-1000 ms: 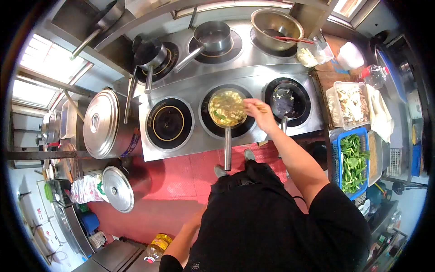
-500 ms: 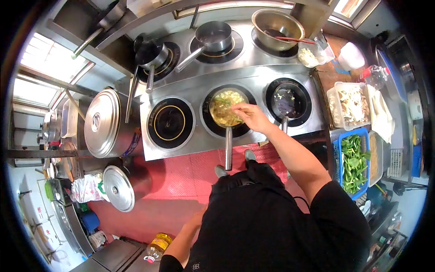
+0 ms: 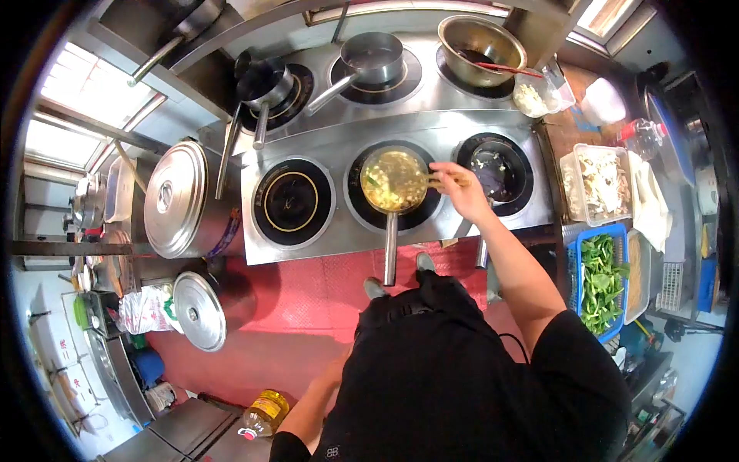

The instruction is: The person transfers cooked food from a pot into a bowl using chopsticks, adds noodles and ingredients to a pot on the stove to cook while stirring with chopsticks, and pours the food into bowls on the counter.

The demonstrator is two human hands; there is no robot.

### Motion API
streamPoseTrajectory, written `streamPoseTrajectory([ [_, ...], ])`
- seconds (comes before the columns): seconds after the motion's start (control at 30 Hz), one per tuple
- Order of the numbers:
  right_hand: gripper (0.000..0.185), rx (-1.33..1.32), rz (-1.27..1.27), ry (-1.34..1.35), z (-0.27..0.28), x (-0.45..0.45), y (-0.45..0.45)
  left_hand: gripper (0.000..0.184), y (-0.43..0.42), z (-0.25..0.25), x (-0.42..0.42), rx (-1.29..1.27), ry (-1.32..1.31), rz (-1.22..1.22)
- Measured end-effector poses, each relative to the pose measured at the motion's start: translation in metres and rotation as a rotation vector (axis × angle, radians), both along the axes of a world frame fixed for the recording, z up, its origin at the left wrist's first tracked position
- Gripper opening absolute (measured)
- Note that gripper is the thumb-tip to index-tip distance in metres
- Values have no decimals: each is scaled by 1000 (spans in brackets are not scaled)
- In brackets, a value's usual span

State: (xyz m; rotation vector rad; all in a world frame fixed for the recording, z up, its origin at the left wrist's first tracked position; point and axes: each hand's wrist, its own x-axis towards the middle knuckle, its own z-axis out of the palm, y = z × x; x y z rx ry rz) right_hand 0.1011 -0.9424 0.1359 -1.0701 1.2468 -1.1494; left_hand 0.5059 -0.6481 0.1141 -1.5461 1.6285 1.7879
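My right hand [image 3: 459, 192] is closed at the right rim of a long-handled pan, with pale thin sticks that look like chopsticks [image 3: 440, 182] in its fingers, pointing toward the food. The pan [image 3: 391, 223] sits on the middle front burner and holds yellowish broth with pale pieces and a bit of green [image 3: 392, 181]. To the right of my hand, a dark pan [image 3: 500, 173] with a few pale scraps in it stands on the front right burner, partly behind my hand. My left hand [image 3: 336, 373] hangs low beside my body, its fingers hidden against the black clothing.
Pots [image 3: 372, 58] and a large metal bowl [image 3: 481, 46] stand on the back burners. On the right are a tub of sliced pale food [image 3: 603, 181] and a blue basket of greens [image 3: 573, 269]. Tall lidded pots [image 3: 173, 199] stand left. An oil bottle [image 3: 265, 412] is behind.
My right hand has moved right, from over the pan's contents to its right rim. The broth's surface looks different, with more liquid showing. My left hand stays low.
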Motion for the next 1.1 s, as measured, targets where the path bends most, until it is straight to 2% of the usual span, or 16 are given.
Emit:
streamPoseTrajectory([
  [0.07,23,-20,-78,-41,0,9,-13,86,-3,-1,-1,-3,-13,-8],
  [0.13,23,-139,-163,89,-20,12,-26,86,-6,-4,-2,-8,-27,-23],
  [0.2,22,-244,-124,16,-34,24,-27,87,-7,-4,-4,-10,-44,-35],
  [0.27,21,-267,50,51,-43,27,-16,87,-8,-3,-6,-4,-59,-34],
  [0.3,21,-267,51,50,-34,25,-8,87,-8,2,-9,2,-65,-27],
  [0.37,21,92,229,-43,-5,8,6,87,-11,17,-14,41,-82,5],
  [0.5,23,66,140,70,1,-35,6,83,-3,15,-15,38,-48,83],
  [0.57,24,3,61,49,3,-28,-1,81,-5,19,-17,14,14,123],
  [0.6,23,-43,80,-64,3,-12,-6,79,-5,20,-18,0,2,106],
  [0.67,22,-261,121,56,-27,8,-25,77,-9,26,-21,-17,-17,79],
  [0.8,19,-216,25,293,-13,3,-30,73,-6,8,-18,-1,-75,68],
  [0.83,19,-175,-34,186,-12,-5,-30,73,-5,6,-18,2,-69,65],
  [0.87,20,-142,-56,317,-9,-17,-25,74,-4,3,-18,2,-60,61],
  [0.93,21,-96,-27,247,-9,-21,-10,74,-2,1,-19,3,-43,47],
  [1.03,20,-71,78,-45,-21,1,9,75,-1,-1,-22,3,-31,35],
  [1.1,20,-88,151,13,-19,-4,11,75,0,-1,-23,7,-26,36],
])
